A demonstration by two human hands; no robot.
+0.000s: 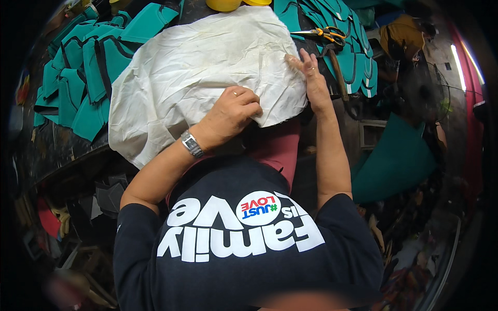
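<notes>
A creased white cloth [207, 57] is spread over the dark table and hangs down past its front edge toward my lap. My left hand [233, 111], with a watch on its wrist, is closed at the cloth's near edge, its fingers bent and pressed together on the fabric. At the cloth's right side my right hand [314, 83] is held up with fingers stretched out and the thumb side over the fabric. Whether it touches the cloth I cannot tell. Orange-handled scissors [329, 35] lie just beyond the right hand.
Teal cut pieces with black edging [96, 54] pile up at the left; more teal pieces [350, 57] overlap at the right. A wooden-handled tool [338, 75] lies beside my right hand. Yellow containers [224, 4] stand at the back. A fan [433, 90] and a person [407, 39] are farther right.
</notes>
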